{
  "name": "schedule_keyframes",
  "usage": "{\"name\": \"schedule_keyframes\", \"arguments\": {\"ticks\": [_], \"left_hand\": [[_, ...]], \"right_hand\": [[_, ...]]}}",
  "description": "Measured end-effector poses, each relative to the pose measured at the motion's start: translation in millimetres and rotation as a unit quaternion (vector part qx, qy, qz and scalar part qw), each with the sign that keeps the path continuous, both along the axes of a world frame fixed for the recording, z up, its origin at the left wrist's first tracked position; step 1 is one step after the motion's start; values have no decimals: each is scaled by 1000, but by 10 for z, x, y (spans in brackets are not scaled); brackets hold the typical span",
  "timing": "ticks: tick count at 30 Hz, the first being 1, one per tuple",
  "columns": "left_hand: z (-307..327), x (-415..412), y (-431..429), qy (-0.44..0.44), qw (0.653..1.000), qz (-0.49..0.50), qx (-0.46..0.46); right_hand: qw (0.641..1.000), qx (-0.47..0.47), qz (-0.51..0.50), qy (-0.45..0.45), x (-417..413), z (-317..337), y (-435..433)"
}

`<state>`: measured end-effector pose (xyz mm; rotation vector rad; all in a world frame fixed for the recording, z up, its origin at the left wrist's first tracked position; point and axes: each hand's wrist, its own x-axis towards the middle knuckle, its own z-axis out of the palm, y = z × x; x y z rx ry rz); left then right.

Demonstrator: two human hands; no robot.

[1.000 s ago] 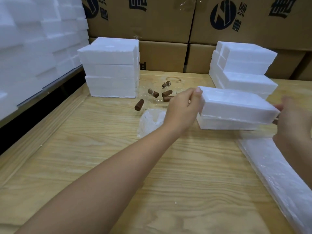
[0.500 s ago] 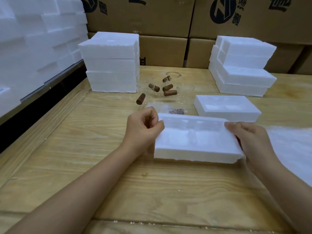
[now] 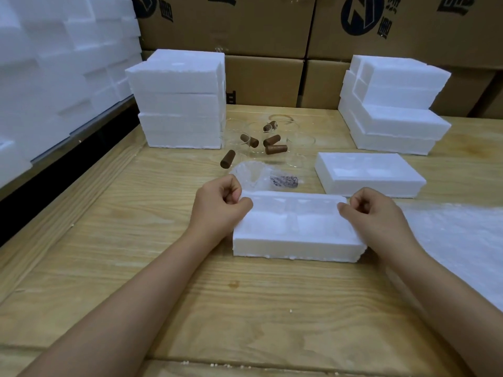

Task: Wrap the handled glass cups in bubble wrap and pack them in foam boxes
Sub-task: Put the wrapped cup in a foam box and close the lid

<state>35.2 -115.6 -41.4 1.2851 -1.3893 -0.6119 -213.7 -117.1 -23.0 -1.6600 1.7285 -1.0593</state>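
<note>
Just lifted the foam box half (image 3: 296, 232) off the other half (image 3: 367, 172), now flat on the tabletop (image 3: 130, 240) with left grip (image 3: 220, 205) and right grip (image 3: 378, 216) pinching its ends, ready for the wrapped cup (image 3: 261, 176) behind.

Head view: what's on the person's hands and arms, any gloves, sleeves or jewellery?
Nothing worn that shows. The left hand and right hand are bare, with no gloves, rings or watch, and both forearms are uncovered up to the frame edge; no sleeve is in view.

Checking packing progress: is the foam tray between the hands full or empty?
Empty. The foam tray shows only bare white compartments; the wrapped cup lies outside, behind it.
</note>
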Motion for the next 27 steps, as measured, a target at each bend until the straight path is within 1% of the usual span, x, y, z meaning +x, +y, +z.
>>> {"name": "schedule_keyframes", "arguments": {"ticks": [1,3,5,6,7,9,10,11,13,14,18,19,21,24,25,27], "left_hand": [[-4,23,-1,-1,999,21,-25],[4,56,-20,16,994,86,-71],[25,59,-83,56,986,141,-64],[36,50,-126,70,985,155,-36],[38,38,-170,75,984,165,0],[20,17,-228,62,981,175,55],[9,10,-242,45,981,178,68],[5,5,-243,24,981,180,74],[15,-4,-235,0,982,176,73],[16,-8,-230,6,983,168,73],[43,-18,-226,74,986,129,74],[52,-27,-227,94,987,118,64],[81,-59,-221,135,987,83,38],[125,-111,-216,157,988,-10,4],[125,-117,-223,162,986,-40,-4],[120,-123,-221,191,978,-88,-4]], "right_hand": [[999,-8,-4,39,3,50,5],[992,-67,-14,108,15,196,-2],[985,-126,6,121,94,381,-45],[985,-126,29,117,155,450,-98],[987,-99,53,115,231,498,-161],[985,21,90,149,411,529,-308],[973,83,101,189,496,523,-376],[959,123,112,230,567,502,-436],[942,139,128,277,658,443,-522],[941,134,130,282,682,424,-553],[959,99,112,239,680,394,-589],[967,91,111,211,655,390,-589],[984,65,102,130,586,407,-568],[997,9,77,-4,466,458,-475],[997,-13,76,-31,427,462,-434],[994,-54,78,-57,351,428,-352]]}}
